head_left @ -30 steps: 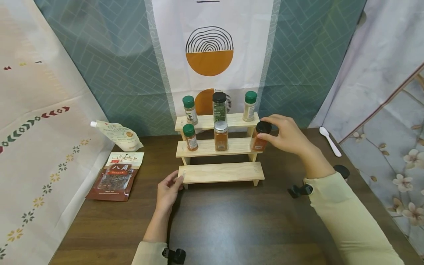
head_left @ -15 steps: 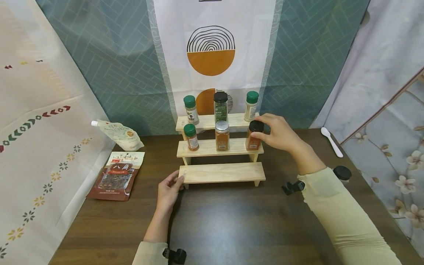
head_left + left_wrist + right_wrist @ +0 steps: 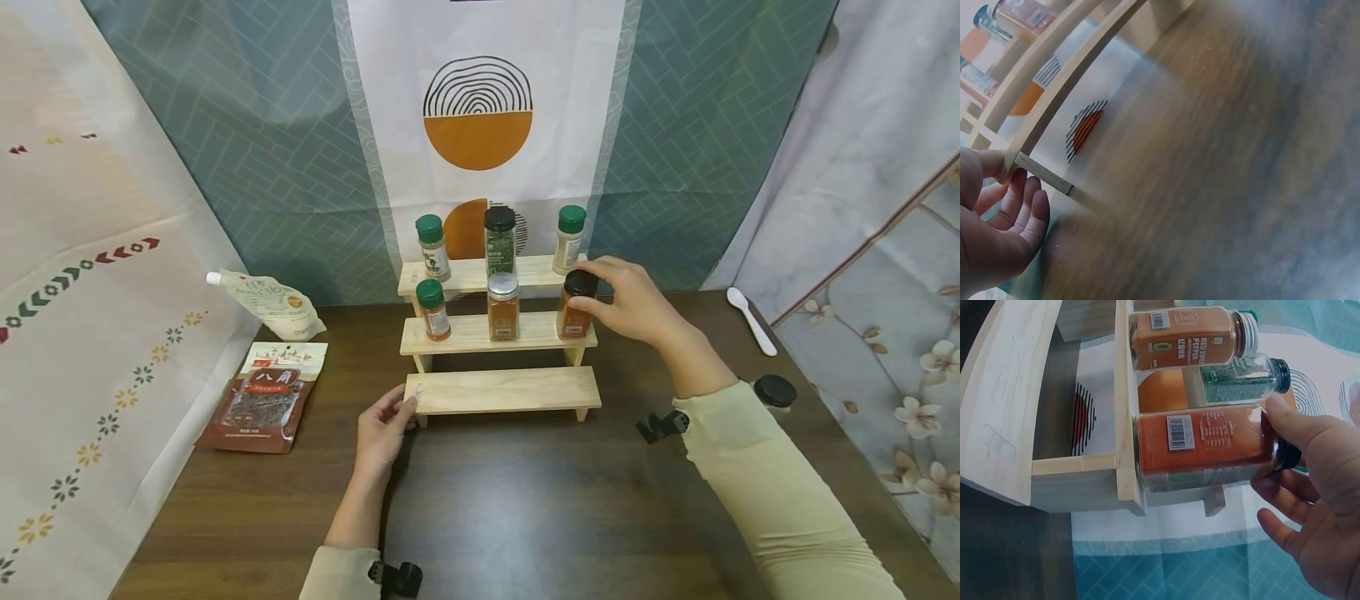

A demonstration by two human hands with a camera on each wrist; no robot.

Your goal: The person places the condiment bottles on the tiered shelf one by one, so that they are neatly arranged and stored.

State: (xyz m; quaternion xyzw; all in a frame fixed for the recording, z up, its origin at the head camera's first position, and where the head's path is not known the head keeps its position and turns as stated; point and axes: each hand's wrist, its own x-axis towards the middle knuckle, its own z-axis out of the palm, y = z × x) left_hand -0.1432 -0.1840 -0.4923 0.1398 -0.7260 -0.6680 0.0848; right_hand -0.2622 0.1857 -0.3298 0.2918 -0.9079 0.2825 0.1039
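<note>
A three-step wooden rack (image 3: 502, 390) stands on the table. Its bottom step's left end is pinched by my left hand (image 3: 381, 433), thumb on top and fingers beneath, as the left wrist view shows. At the right end of the middle step, my right hand (image 3: 633, 302) grips a black-capped spice jar (image 3: 1204, 440) of red powder near its lid. The jar stands upright with its base on the step. Left of it are a silver-capped jar (image 3: 502, 308) of orange-red powder and a small green-capped bottle (image 3: 433, 310). The top step bears a black-capped jar (image 3: 499, 243) of green herbs.
Two green-capped bottles, one left (image 3: 432, 248) and one right (image 3: 568, 240), flank the herb jar. A brown spice bag (image 3: 262, 400) and a white-capped pouch (image 3: 272, 308) lie at left. At right are a white spoon (image 3: 752, 322) and a black-lidded jar (image 3: 775, 392).
My right hand has shifted the red-powder jar slightly left along the middle step, fully onto its right end. During the last half second it stays in place. My left hand keeps its hold.
</note>
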